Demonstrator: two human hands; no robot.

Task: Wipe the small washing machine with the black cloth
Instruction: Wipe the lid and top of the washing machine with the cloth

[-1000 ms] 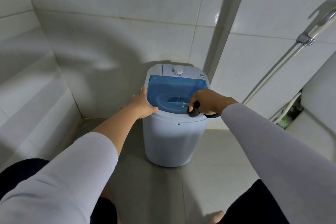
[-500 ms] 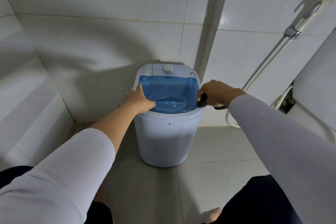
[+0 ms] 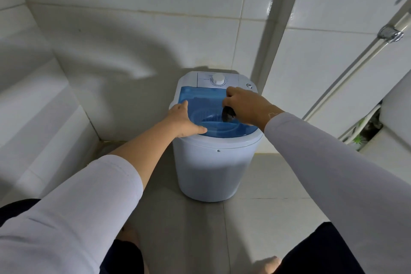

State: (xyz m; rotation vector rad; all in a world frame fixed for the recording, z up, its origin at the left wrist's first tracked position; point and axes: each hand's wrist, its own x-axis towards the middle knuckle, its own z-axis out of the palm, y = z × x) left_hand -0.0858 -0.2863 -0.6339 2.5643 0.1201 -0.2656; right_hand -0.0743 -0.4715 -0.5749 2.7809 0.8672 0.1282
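Observation:
The small white washing machine (image 3: 213, 171) stands on the tiled floor in a wall corner, with a see-through blue lid (image 3: 200, 98) and a white dial (image 3: 218, 79) on its back panel. My right hand (image 3: 246, 104) rests on the right part of the lid, closed around the black cloth (image 3: 228, 114), of which only a bunched end shows under my fingers. My left hand (image 3: 183, 120) lies flat on the lid's front left edge, fingers spread, holding nothing.
Tiled walls close in behind and to the left of the machine. A metal hose with a chrome fitting (image 3: 390, 34) runs diagonally down the right wall. A white fixture (image 3: 395, 118) stands at the right edge. My bare feet (image 3: 264, 264) are on the grey floor tiles.
My right hand with the cloth has moved from the machine's front right rim up onto the blue lid toward the back. My left hand stays on the left edge.

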